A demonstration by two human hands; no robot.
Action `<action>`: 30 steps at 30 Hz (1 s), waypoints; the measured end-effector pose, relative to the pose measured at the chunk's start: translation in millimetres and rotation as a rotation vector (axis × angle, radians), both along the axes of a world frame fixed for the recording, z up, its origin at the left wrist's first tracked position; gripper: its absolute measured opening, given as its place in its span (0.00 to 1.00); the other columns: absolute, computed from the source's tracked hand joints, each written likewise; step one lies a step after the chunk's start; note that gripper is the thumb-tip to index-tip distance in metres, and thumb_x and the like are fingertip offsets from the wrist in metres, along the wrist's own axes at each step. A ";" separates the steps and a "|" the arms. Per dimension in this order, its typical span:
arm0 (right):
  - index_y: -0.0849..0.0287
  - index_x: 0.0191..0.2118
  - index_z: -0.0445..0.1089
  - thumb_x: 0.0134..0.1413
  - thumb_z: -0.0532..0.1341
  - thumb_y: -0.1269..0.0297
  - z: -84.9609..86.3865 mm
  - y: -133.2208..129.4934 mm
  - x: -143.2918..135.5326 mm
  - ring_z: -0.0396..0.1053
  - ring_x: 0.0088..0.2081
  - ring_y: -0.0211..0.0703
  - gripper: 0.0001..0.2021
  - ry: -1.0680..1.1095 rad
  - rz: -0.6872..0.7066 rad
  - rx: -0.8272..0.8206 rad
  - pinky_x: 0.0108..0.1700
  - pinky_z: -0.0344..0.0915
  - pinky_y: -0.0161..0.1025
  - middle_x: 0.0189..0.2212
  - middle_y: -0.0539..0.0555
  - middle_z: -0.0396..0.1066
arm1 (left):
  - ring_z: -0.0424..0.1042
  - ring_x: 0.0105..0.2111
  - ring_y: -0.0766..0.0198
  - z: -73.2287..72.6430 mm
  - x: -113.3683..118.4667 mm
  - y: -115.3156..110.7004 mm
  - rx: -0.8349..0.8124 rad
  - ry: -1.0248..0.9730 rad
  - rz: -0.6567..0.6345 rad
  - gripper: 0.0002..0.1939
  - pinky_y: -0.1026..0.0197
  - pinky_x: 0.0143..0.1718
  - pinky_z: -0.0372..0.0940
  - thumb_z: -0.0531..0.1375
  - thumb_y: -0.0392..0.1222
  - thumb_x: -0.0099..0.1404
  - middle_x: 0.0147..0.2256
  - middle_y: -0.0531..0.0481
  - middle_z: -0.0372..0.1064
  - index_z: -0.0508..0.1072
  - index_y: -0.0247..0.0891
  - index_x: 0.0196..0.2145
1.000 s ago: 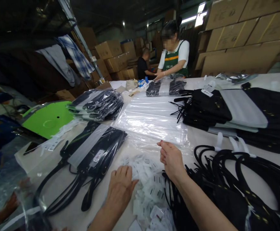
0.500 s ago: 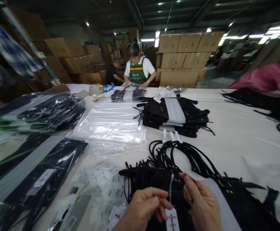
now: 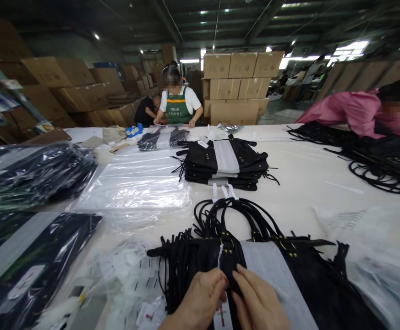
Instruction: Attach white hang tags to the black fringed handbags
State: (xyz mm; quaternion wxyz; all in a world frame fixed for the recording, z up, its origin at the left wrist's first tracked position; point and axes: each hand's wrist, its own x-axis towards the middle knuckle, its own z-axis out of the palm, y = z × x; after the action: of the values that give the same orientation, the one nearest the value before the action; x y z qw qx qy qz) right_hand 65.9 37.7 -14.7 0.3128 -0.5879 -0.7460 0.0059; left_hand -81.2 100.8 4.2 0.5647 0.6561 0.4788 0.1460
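A black handbag (image 3: 326, 279) with fringe, looped handles and a white paper band (image 3: 271, 268) lies flat in front of me, seemingly on top of others. From its handle ring a white string (image 3: 219, 257) runs down to a white hang tag (image 3: 223, 316) with a coloured print. My left hand (image 3: 203, 293) is closed, thumb and index finger pinched at the tag's upper end. Beside it, my right hand (image 3: 258, 298) has its fingers stretched out and rests on the bag, close to the tag's right edge. The right thumb is mostly hidden.
Behind lies a stack of black bags (image 3: 227, 160). Clear plastic sleeves (image 3: 141, 178), bagged dark goods (image 3: 31, 270) and loose tags and small bags (image 3: 127, 279) are on the left. A co-worker in a green apron (image 3: 177, 110) stands opposite; another in pink (image 3: 344, 107) leans in right.
My hands have come closer together. The left now pinches at the tag, and the right has lowered from its raised pinch onto the bag. The view has turned right.
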 end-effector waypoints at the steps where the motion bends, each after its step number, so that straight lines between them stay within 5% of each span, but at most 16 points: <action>1: 0.59 0.44 0.66 0.52 0.53 0.68 -0.9 6.4 -0.5 0.70 0.41 0.47 0.13 -0.037 0.042 0.004 0.43 0.65 0.40 0.39 0.58 0.72 | 0.62 0.19 0.70 3.0 0.8 2.2 0.037 0.014 -0.018 0.17 0.69 0.22 0.55 0.46 0.48 0.62 0.22 0.52 0.66 0.68 0.36 0.27; 5: 0.55 0.32 0.67 0.56 0.47 0.70 -4.1 19.6 -0.9 0.69 0.27 0.39 0.12 0.029 0.050 -0.255 0.34 0.63 0.36 0.24 0.50 0.71 | 0.61 0.19 0.70 10.3 2.3 16.3 0.040 0.046 -0.038 0.15 0.68 0.21 0.55 0.46 0.44 0.61 0.21 0.53 0.66 0.69 0.36 0.29; 9: 0.53 0.32 0.67 0.60 0.44 0.63 2.1 29.1 7.9 0.69 0.27 0.38 0.15 0.173 -0.085 -0.480 0.26 0.58 0.33 0.25 0.49 0.71 | 0.66 0.27 0.66 9.1 2.9 44.7 0.101 0.046 -0.008 0.13 0.66 0.30 0.60 0.49 0.43 0.59 0.27 0.50 0.69 0.71 0.37 0.31; 12: 0.55 0.28 0.66 0.59 0.44 0.63 7.0 41.9 21.1 0.70 0.25 0.42 0.16 0.038 -0.197 -0.528 0.25 0.55 0.36 0.24 0.50 0.71 | 0.66 0.37 0.61 0.3 8.4 66.8 0.332 0.273 0.061 0.13 0.59 0.42 0.58 0.49 0.39 0.58 0.34 0.46 0.69 0.73 0.36 0.33; 15: 0.56 0.26 0.65 0.59 0.45 0.66 7.8 54.8 30.6 0.70 0.25 0.44 0.16 -0.114 -0.250 -0.548 0.24 0.51 0.37 0.23 0.52 0.71 | 0.65 0.39 0.57 -12.9 19.6 79.2 0.394 0.473 0.038 0.15 0.55 0.44 0.57 0.49 0.31 0.54 0.35 0.43 0.69 0.75 0.36 0.31; 21: 0.58 0.26 0.65 0.58 0.46 0.68 10.0 70.3 32.6 0.70 0.25 0.42 0.14 -0.130 -0.288 -0.534 0.24 0.48 0.37 0.23 0.53 0.71 | 0.68 0.34 0.61 -32.3 32.8 85.6 0.135 0.231 0.241 0.15 0.59 0.40 0.60 0.52 0.25 0.43 0.29 0.49 0.71 0.75 0.37 0.24; 30: 0.57 0.24 0.64 0.58 0.46 0.66 4.2 72.6 32.9 0.69 0.26 0.43 0.15 0.009 -0.283 -0.696 0.25 0.48 0.36 0.22 0.53 0.71 | 0.66 0.25 0.67 -32.5 31.1 86.1 -0.073 -0.046 0.352 0.11 0.65 0.29 0.59 0.56 0.27 0.43 0.25 0.52 0.72 0.75 0.35 0.24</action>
State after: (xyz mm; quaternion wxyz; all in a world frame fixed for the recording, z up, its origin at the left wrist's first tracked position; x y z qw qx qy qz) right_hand 98.7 110.3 -10.5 0.0952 -0.7564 -0.6092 0.2185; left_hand -50.1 186.9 -28.3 0.5647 0.5377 0.5783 0.2399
